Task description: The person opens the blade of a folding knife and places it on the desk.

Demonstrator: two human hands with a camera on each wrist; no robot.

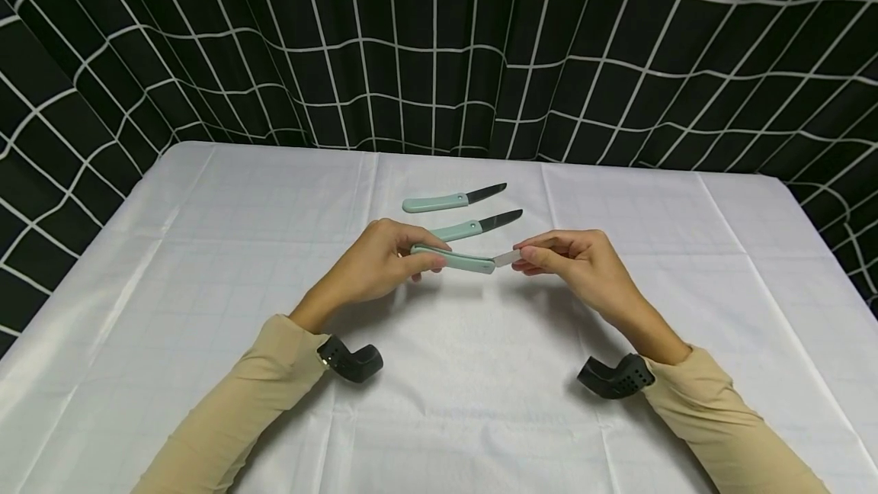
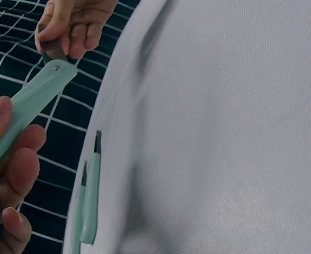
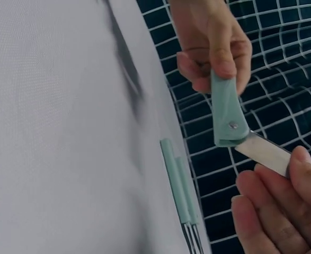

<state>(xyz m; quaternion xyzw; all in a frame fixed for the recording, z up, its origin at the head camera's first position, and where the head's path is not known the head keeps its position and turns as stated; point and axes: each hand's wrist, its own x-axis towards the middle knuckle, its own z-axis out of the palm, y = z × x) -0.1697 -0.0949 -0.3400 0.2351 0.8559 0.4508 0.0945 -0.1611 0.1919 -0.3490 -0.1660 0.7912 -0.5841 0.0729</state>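
A folding knife [image 1: 468, 261] with a pale green handle is held above the table between both hands. My left hand [image 1: 394, 259] grips the handle's end between thumb and fingers. My right hand [image 1: 572, 259] pinches the blade [image 3: 266, 153], which stands partly out at an angle from the handle; its tip is hidden by the fingers. Behind lie two more green-handled folding knives with blades out, the farther knife [image 1: 435, 203] and the nearer knife [image 1: 461, 231], whose handle end is hidden by my left hand.
A white cloth with creases covers the table [image 1: 466, 402]. Behind it hangs a black curtain [image 1: 411, 44] with a white grid. Black devices [image 1: 351, 360] are strapped at both wrists, over beige sleeves [image 1: 233, 402].
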